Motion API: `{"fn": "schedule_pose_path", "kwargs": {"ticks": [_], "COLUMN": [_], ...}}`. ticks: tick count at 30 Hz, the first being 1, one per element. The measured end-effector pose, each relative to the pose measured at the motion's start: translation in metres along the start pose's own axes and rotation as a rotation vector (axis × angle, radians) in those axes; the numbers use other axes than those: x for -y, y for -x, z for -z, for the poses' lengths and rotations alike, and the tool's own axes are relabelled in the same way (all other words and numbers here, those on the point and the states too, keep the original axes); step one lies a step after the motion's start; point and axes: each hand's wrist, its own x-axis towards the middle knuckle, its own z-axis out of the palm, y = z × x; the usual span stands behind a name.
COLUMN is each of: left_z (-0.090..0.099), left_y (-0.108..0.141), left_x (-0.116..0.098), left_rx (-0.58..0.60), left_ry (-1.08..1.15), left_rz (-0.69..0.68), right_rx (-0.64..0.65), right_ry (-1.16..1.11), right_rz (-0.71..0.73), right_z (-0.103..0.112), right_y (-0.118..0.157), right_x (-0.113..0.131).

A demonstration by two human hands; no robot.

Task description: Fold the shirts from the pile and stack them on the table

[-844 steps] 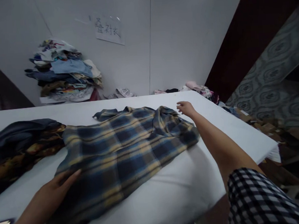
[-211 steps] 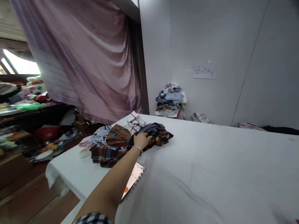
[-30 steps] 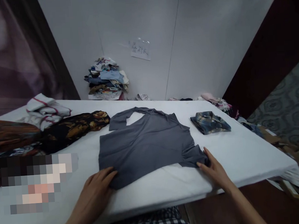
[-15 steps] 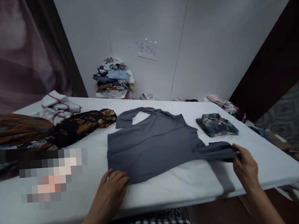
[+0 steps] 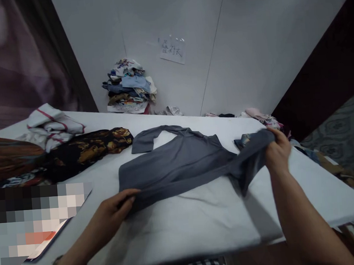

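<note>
A dark grey long-sleeved shirt (image 5: 173, 161) lies spread over the white table (image 5: 186, 224), its collar end toward the right. My left hand (image 5: 120, 207) pinches the shirt's near hem corner, lifting that edge a little. Raised above the table on the right, my right hand (image 5: 278, 149) grips the near sleeve, which hangs in a loose drape from the fingers. The far sleeve is bent in a curve on the cloth. Behind the lifted sleeve, a folded plaid shirt (image 5: 241, 141) is mostly hidden.
Heaped clothes, including a black floral garment (image 5: 90, 150) and a white one with red stripes (image 5: 53, 125), lie at the left. A flat device (image 5: 55, 238) with a blurred-out surface is at the near left. A tall clothes stack (image 5: 129, 87) stands by the wall.
My right hand has risen and moved away from me, lifting the sleeve off the table. My left hand has raised the hem corner slightly. The plaid shirt has become mostly covered.
</note>
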Motion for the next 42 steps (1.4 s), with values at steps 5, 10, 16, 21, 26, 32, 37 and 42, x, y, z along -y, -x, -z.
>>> {"fn": "schedule_pose_path", "kwargs": {"ticks": [5,10,16,21,26,32,37,42], "left_z": [0.011,0.006,-0.016,-0.011,0.002,-0.021,-0.028,-0.017], "left_y": [-0.049,-0.064,-0.038,-0.057,-0.075,-0.025,-0.017,0.002], "left_x": [-0.003,0.018,0.035,0.031,0.029,0.008,0.005,0.001], "left_rx": [-0.019,-0.035,-0.170,-0.208,-0.323,-0.168,0.034,0.138], "left_ry": [0.198,0.215,-0.156,-0.145,-0.182,-0.387,-0.515,-0.452], "left_rz": [0.350,0.427,0.162,0.200,0.221,-0.268,-0.260,-0.184], "right_rx": [0.386,0.579,0.796,0.739,0.687,0.774,0.790,0.723], "right_ry": [-0.029,0.090,0.458,0.494,0.556,0.548,0.650,0.607], "right_rz": [0.092,0.027,0.072,0.007,-0.112,-0.114,-0.022,-0.026], "right_z": [-0.107,-0.110,-0.051,-0.044,-0.044,-0.034,-0.039,-0.024], "right_y": [-0.046,-0.017,0.050,0.044,0.031,0.044,0.042,0.033], "right_x": [-0.012,-0.039,-0.088,-0.113,-0.117,-0.130,-0.124,-0.111]}}
